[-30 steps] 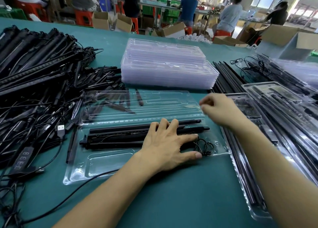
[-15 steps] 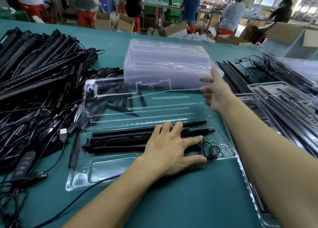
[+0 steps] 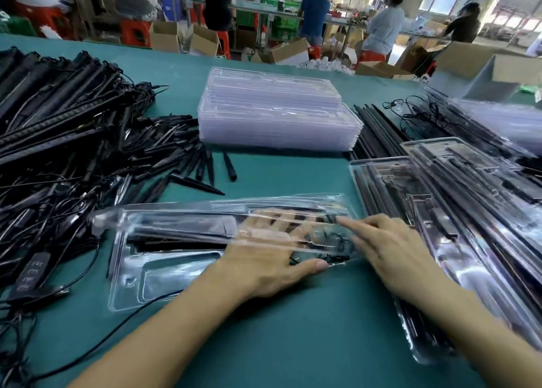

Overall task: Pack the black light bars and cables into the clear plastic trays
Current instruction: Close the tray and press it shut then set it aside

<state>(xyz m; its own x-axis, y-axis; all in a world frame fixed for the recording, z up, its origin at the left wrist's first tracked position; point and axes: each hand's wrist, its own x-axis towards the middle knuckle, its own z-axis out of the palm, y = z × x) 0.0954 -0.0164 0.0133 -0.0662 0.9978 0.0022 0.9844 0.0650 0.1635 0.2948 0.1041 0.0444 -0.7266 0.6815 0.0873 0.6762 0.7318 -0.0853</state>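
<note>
In front of the stack (image 3: 278,118), our tray (image 3: 176,273) holds the bars (image 3: 181,236) and cable (image 3: 340,239). Our left hand (image 3: 264,258) lies spread flat on them, likely pinning them, while our right hand (image 3: 393,247), fingers straight, presses the lid (image 3: 190,214) down.

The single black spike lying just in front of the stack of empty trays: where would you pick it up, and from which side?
Pinch the black spike across its shaft, towards the thicker near end, coming from above. It lies flat on the green cloth, slightly apart from the pile, so fingertips fit on both sides. The far end looks thinner and would probably slip.
</note>
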